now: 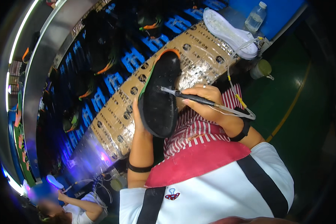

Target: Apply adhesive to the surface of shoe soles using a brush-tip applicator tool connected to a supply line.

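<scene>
My left hand (pixel 137 117) grips a black shoe sole (pixel 158 106) along its left edge; its fingers are mostly hidden beneath it. The sole is tilted up toward me, with an orange and green rim at its far end. My right hand (pixel 207 98) is closed around a black-handled glue brush (pixel 196 98). A thin clear tube (pixel 235 111) runs from the back end of the handle. The brush's pale tip touches the dark inner surface of the sole near its middle.
A cardboard-covered bench (pixel 117 123) lies beyond my hands. A white sole (pixel 229 31), clear bottle (pixel 255 18) and small container (pixel 262 69) are at the right. Blue racks (pixel 132 59) with dark shoes line the far side. At lower left, a co-worker (pixel 80 205) holds another sole (pixel 55 182).
</scene>
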### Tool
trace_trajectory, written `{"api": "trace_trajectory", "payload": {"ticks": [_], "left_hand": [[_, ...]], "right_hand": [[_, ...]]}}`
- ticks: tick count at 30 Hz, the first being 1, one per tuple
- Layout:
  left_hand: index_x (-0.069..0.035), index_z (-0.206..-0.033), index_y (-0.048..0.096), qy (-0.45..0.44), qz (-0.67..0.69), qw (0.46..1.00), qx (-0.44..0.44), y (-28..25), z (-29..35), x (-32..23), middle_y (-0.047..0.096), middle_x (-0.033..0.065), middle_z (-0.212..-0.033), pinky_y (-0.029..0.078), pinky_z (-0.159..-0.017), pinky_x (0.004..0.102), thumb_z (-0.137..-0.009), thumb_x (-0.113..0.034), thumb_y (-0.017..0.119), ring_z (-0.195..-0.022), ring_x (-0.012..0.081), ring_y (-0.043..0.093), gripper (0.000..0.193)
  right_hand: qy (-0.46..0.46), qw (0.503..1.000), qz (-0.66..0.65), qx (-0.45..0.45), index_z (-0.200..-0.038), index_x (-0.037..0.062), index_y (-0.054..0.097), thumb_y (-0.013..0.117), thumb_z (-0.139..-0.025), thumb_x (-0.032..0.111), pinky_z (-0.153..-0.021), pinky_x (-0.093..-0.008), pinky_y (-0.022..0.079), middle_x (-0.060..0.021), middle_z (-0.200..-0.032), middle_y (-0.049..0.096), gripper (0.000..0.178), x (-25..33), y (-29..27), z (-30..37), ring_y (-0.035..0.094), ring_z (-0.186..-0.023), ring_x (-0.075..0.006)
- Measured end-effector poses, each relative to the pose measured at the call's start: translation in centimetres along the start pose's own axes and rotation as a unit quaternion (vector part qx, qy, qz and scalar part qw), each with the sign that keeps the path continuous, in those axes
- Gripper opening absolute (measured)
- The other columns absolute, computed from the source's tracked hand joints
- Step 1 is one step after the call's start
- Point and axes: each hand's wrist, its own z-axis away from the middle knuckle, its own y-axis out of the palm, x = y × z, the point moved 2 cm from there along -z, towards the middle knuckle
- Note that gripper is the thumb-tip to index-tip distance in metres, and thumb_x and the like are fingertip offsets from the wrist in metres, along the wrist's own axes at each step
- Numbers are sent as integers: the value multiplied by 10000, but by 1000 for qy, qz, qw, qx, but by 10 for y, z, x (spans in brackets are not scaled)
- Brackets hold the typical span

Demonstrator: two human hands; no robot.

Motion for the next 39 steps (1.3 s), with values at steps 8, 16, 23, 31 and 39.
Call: {"api": "trace_trajectory", "payload": {"ticks": [8,16,23,31,39], "left_hand": [[-71,-1331,331,26,182,980,78,6,42,14,419,221,-1278,543,-527,470,-840,-624,270,-1107,442,461,742],[-73,-1382,172,184,33,960,206,30,33,-28,244,303,-1341,567,-546,501,-780,-483,527,-1118,486,422,811],[-40,-1376,173,400,-58,877,260,125,13,-159,251,245,-1369,493,-833,476,-811,-447,528,-1191,441,357,781],[-26,-1357,-162,348,16,919,185,148,-48,-301,169,346,-1364,336,-985,541,-868,-520,422,-1204,502,320,907],[-57,-1160,529,540,-356,749,-143,121,-18,-255,582,50,-940,412,-633,225,-855,-248,564,-746,93,536,362]], "right_hand": [[151,981,-55,-113,-905,-15,643,665,-752,67,-580,-220,451,-82,-756,643,175,-19,-30,10,582,-650,-91],[189,970,-100,-113,-932,-24,636,664,-766,79,-621,-207,456,-62,-784,651,198,-29,-37,14,578,-693,-75],[213,958,-146,-123,-937,-29,635,658,-762,65,-628,-198,457,-66,-803,654,200,-29,-48,14,578,-700,-72],[238,949,-174,-111,-924,-31,636,654,-761,53,-618,-197,454,-54,-765,642,184,-30,-47,23,578,-679,-77],[277,939,-163,-126,-926,-28,635,661,-759,65,-589,-191,443,-42,-732,623,193,-39,-51,28,562,-625,-76]]}}
